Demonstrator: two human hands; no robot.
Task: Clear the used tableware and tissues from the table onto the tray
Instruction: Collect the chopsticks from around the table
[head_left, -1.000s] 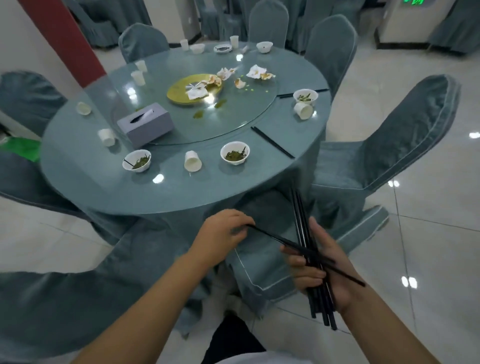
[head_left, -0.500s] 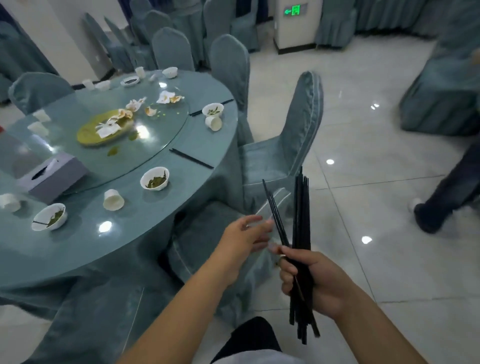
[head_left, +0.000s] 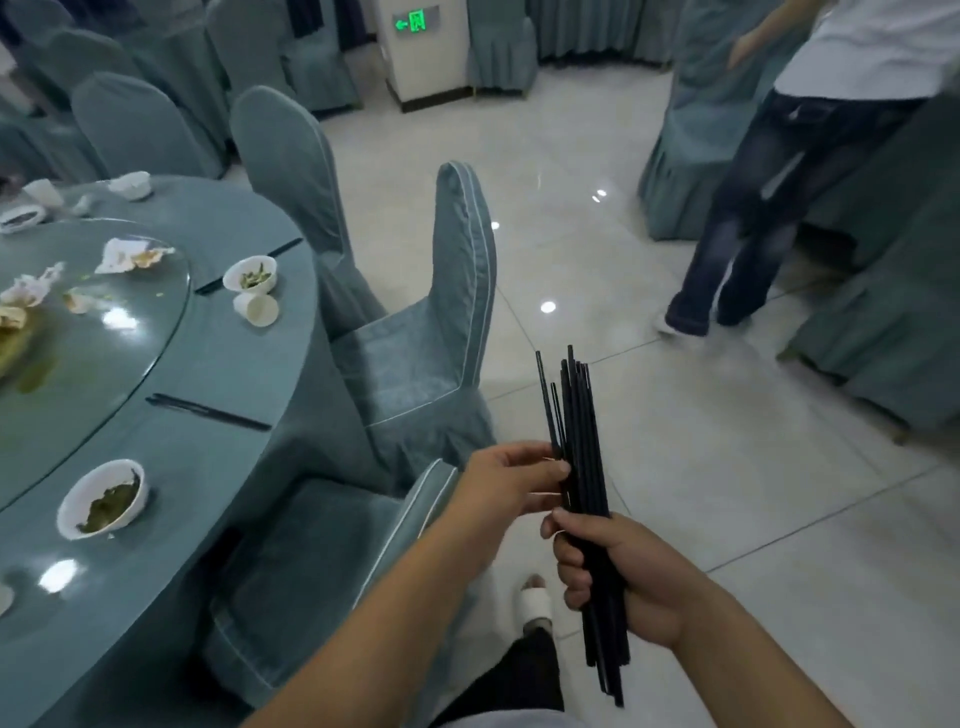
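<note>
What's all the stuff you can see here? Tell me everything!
Table: one, teal, left.
Bowls: three, white, on the table; two hold green scraps.
Cups: two seen, white, one tipped beside a bowl.
Tissues: several, white, crumpled on the turntable.
Table chopsticks: two sets, black, near the table's edge.
Held chopsticks: one bundle, black, lower right.
Chairs: many, teal covers, around the tables.
Other person: one, jeans, far right.
Exit sign: one, green, top.
Right hand: grips the bundle.
Left hand: pinches it higher up.

Much of the table (head_left: 249, 364) beyond the left edge; blurred person (head_left: 753, 208) upper right, cropped at top.
</note>
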